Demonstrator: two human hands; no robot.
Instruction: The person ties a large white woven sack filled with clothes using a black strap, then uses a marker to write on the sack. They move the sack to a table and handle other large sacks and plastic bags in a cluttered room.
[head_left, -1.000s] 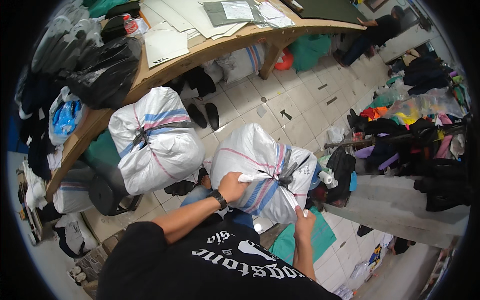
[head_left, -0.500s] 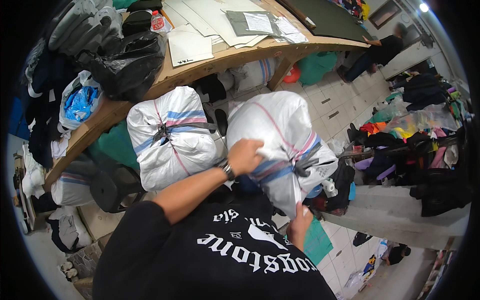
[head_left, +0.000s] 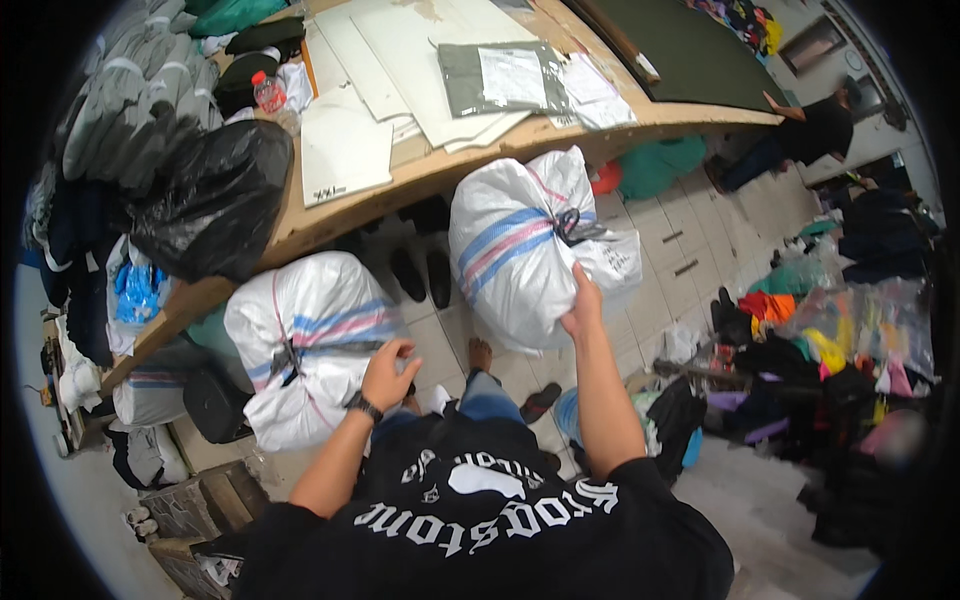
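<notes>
A stuffed white woven sack [head_left: 500,215] with blue and pink stripes, tied with a dark strip, stands at the front of the wooden table. My right hand [head_left: 583,303] grips its near right side, the fingers partly hidden against the fabric. My left hand [head_left: 388,378], with a dark watch on the wrist, is off that sack. Its fingers are loosely bent and apart, with nothing in them. Just beyond and left of it sits a second striped white sack [head_left: 335,290], also tied with a dark strip. Whether the left hand touches that sack, I cannot tell.
The wooden table [head_left: 420,165] carries white pattern boards, a packed grey-green bundle [head_left: 495,80] and a black plastic bag [head_left: 215,190]. Dark shoes [head_left: 438,278] lie between the sacks. Heaped clothes [head_left: 800,330] fill the right side. Another person [head_left: 805,135] stands at the table's far right.
The right sack has moved away from my body toward the table and turned. My left hand has come off it and moved left. My right hand has moved forward with the sack.
</notes>
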